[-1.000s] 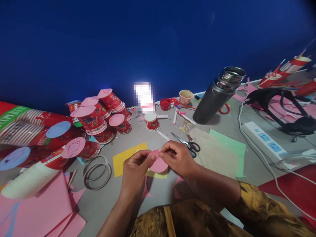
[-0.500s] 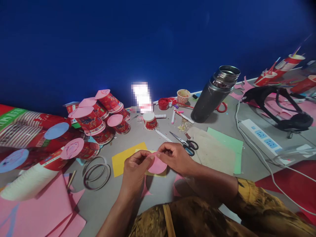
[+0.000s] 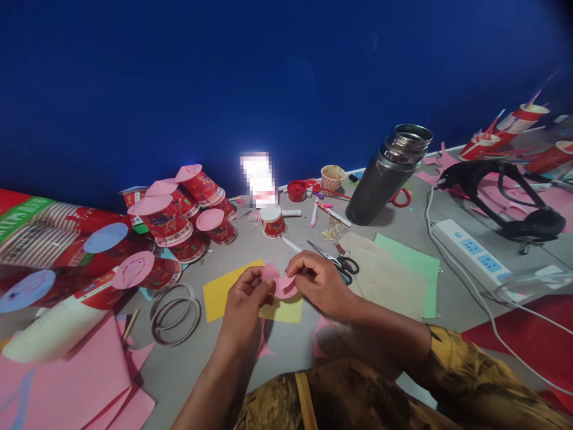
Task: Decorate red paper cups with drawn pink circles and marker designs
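Observation:
Between my two hands is a pink paper circle (image 3: 286, 291), curled and partly folded over. My left hand (image 3: 247, 298) pinches its left side with thumb and fingers. My right hand (image 3: 320, 280) is closed on the right side of the same paper. Beneath lie yellow paper sheets (image 3: 282, 310) on the grey table. Black-handled scissors (image 3: 347, 266) rest just beyond my right hand, beside a beige sheet (image 3: 380, 275). Pink paper offcuts (image 3: 323, 337) lie nearer my body, partly hidden by my arms.
On the left stand stacked red paper cups (image 3: 163, 224) with pink paper tops, near grey tape rings (image 3: 174, 315). A dark flask (image 3: 388, 179) stands open behind, with markers (image 3: 333, 214) nearby. To the right are a power strip (image 3: 474, 254), white cables and a black headset (image 3: 505, 197).
The pink paper circle was flatter and hung down from both hands. Now it is curled and bent between them, with a flap raised at the upper left.

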Tool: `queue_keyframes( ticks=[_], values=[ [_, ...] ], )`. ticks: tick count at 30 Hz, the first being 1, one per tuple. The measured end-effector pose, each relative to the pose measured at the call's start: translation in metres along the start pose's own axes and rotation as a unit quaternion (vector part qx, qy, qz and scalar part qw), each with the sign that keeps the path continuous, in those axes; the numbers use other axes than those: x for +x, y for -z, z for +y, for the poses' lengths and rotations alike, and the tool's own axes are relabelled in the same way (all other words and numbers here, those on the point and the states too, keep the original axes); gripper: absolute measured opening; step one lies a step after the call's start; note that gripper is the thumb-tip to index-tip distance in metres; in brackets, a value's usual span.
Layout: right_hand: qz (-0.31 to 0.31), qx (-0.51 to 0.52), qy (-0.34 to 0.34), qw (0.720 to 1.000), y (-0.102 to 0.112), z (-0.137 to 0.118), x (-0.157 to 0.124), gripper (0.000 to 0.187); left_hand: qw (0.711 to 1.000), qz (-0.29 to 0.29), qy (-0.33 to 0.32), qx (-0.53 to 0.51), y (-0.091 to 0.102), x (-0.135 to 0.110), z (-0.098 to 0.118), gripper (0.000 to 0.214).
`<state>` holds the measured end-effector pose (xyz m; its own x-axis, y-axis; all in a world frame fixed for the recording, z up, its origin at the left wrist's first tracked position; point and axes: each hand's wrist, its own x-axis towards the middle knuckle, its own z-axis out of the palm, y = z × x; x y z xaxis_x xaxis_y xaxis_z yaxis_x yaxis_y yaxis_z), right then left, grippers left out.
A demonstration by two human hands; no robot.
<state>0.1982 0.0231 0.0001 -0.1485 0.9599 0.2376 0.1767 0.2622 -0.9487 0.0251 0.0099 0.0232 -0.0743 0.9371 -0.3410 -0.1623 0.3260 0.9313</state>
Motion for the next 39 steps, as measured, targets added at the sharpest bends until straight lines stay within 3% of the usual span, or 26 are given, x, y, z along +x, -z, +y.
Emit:
queue_keyframes(
  ticks=[4,10,13,16,19,21,22,25,28,32,39],
  values=[
    [-0.009,0.025,0.043,0.999,-0.001,0.002,0.0,0.024,0.997,-0.035,0.045,-0.048,-0.001,0.0,-0.001,0.042],
    [-0.013,-0.005,0.016,1.0,-0.001,0.005,0.0,0.015,0.999,-0.035,0.017,0.002,0.001,0.002,-0.002,0.039],
    [0.014,-0.041,0.008,0.999,0.0,0.007,0.002,0.012,0.992,0.022,-0.082,0.091,0.005,0.003,-0.005,0.018],
    [0.005,0.01,-0.106,0.994,0.002,0.01,0.005,0.008,0.961,0.068,-0.205,0.175,0.009,0.004,-0.011,0.005],
    [-0.065,0.182,-0.248,0.949,0.003,0.014,0.009,0.028,0.903,0.068,-0.346,0.246,0.013,0.004,-0.017,0.012],
    [-0.096,0.255,-0.288,0.918,0.003,0.017,0.01,0.04,0.857,0.055,-0.413,0.305,0.017,0.004,-0.019,0.016],
    [-0.101,0.262,-0.288,0.915,0.003,0.018,0.01,0.044,0.836,0.048,-0.432,0.335,0.019,0.003,-0.021,0.017],
    [-0.09,0.178,-0.24,0.95,0.002,0.018,0.008,0.036,0.786,0.021,-0.457,0.416,0.026,0.001,-0.026,0.016],
    [-0.101,-0.025,-0.188,0.977,0.002,0.013,0.006,0.023,0.748,-0.025,-0.471,0.466,0.033,-0.001,-0.034,0.014],
    [-0.179,-0.297,-0.145,0.927,0.002,0.007,0.005,0.021,0.735,-0.085,-0.458,0.493,0.038,-0.006,-0.044,0.006],
    [-0.228,-0.364,-0.124,0.895,0.001,0.01,0.002,0.025,0.727,-0.095,-0.403,0.548,0.041,-0.009,-0.055,0.01]
  ],
)
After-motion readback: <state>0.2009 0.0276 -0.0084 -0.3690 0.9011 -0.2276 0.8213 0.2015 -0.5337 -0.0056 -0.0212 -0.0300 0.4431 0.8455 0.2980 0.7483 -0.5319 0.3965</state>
